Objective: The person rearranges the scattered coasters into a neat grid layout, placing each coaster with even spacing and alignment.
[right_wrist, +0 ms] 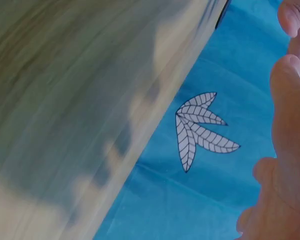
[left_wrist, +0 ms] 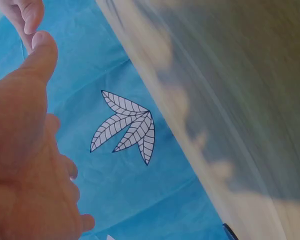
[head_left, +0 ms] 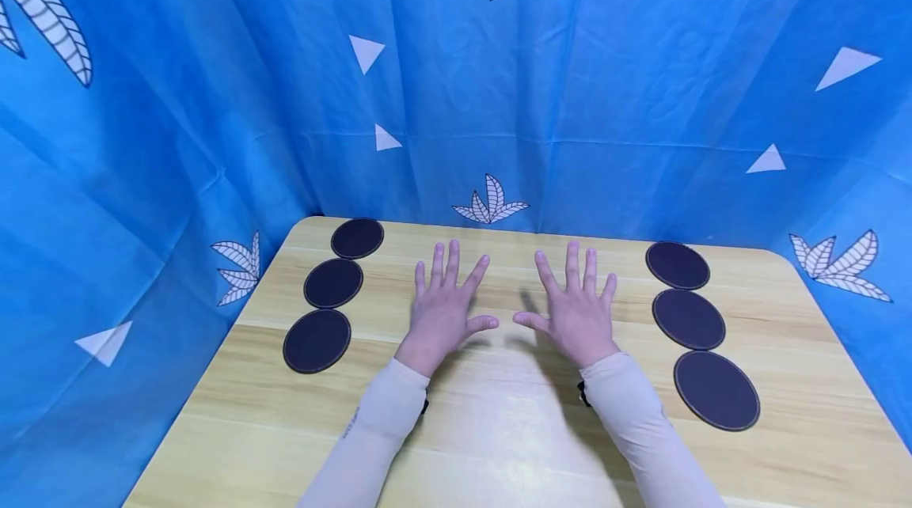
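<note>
Palm down and fingers spread, my left hand (head_left: 439,314) is held over the middle of the wooden table (head_left: 499,429). My right hand (head_left: 579,316) mirrors it a short way to the right, its fingers straight and splayed too. The two thumbs point toward each other with a gap between them. Neither hand holds anything. In the left wrist view the left hand (left_wrist: 20,145) shows from its thumb side, with a hand shadow on the wood. The right wrist view has the right hand (right_wrist: 292,140) at its right edge, a similar shadow lying on the tabletop.
Three round dark mats run in a column on the left, the nearest mat (head_left: 317,341) largest. Three more line the right side, the nearest mat (head_left: 716,390) closest to the right sleeve (head_left: 627,397). A blue curtain (head_left: 470,81) with leaf and triangle prints surrounds the table's back and sides.
</note>
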The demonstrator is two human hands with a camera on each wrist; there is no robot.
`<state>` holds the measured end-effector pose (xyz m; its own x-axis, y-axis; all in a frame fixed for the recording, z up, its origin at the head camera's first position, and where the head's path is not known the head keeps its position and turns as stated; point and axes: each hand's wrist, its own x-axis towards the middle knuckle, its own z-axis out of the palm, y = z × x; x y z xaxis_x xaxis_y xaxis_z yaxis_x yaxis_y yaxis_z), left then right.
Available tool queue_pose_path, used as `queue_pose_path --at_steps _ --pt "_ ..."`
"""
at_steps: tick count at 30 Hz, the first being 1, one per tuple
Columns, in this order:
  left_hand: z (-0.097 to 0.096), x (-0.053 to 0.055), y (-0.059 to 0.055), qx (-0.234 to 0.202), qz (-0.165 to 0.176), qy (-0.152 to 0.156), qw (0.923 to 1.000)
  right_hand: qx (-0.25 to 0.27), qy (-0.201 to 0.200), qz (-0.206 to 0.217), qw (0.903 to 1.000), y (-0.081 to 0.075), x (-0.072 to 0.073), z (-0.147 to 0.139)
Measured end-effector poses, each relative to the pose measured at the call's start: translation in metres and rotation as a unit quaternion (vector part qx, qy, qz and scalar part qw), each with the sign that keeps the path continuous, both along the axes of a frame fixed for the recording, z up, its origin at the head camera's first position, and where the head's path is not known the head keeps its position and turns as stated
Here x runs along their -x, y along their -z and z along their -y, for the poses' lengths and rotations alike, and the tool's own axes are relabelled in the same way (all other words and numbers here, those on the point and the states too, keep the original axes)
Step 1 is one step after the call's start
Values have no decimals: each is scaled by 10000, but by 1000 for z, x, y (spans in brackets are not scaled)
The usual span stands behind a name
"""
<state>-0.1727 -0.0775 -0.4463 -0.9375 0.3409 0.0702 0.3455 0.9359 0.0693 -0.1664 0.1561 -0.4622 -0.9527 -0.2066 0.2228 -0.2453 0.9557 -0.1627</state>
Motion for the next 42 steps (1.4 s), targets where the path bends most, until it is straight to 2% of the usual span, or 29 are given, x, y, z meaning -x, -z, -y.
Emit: queue_pose_path --at_steps 11,14,19,22,28,34,42 --pt "22 -8 -4 176 -151 -166 9996 -369 -106 -160 9991 -1 -3 12" --pt "29 -10 -6 119 -143 -66 9998 -320 -155 -77 9993 -3 -4 14" --pt "42 -12 -11 -139 -78 217 9996 140 -293 77 9994 -7 -6 21" --pt "52 -15 -12 -234 -52 350 9991 215 -327 59 9992 -9 -6 27" --pt "75 -21 -14 -358 -241 465 9980 253 -482 32 9985 -8 -7 36" --pt "100 -23 -12 -496 -554 347 9966 820 -722 512 9927 -9 -6 43" --pt "131 -27 -14 -715 -296 27 9970 1476 -1129 1120 9762 -11 -4 64"
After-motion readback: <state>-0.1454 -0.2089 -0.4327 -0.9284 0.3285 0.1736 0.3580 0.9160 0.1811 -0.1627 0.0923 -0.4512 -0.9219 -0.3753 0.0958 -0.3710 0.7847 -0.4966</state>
